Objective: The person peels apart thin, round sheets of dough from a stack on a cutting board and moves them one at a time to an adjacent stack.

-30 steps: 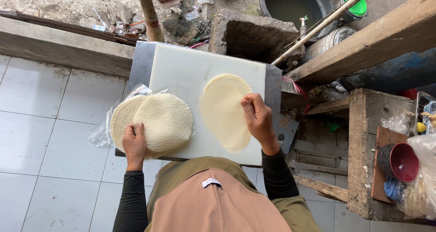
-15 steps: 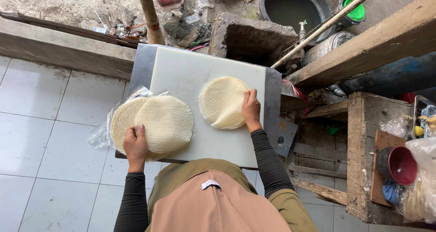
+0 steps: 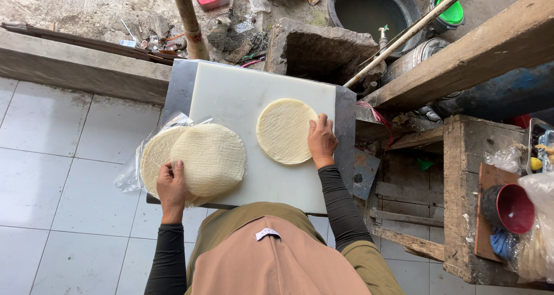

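**One wrapper settled flat on the board, the stack held at the left**

The single pale, round, thin dough sheet (image 3: 285,130) now lies flat and fully round on the white rectangular plastic cutting board (image 3: 242,93), right of the board's middle. A second ago it looked longer and narrower and sat nearer the board's centre line; half a second ago it was already rounder and lower. So it has been laid down and smoothed out, apart from the pile.

The right hand (image 3: 322,140) rests on the sheet's right edge, fingers stretched out and spread flat. It presses down and grips nothing. It has drawn a little toward the person's body as the sheet has settled.

The left hand (image 3: 172,186) has barely moved. It sits on the near edge of the stack of round cream dough sheets (image 3: 199,159), thumb and fingers lightly curled over the rim, holding the pile steady rather than lifting it. The stack lies partly in a clear crinkled plastic bag (image 3: 134,171) that hangs over the board's left edge, above the white tiled floor (image 3: 52,156).

The board sits on a grey metal bench (image 3: 178,90). My reading is that one sheet is now separated and spread, with the rest of the pile still bagged and together.
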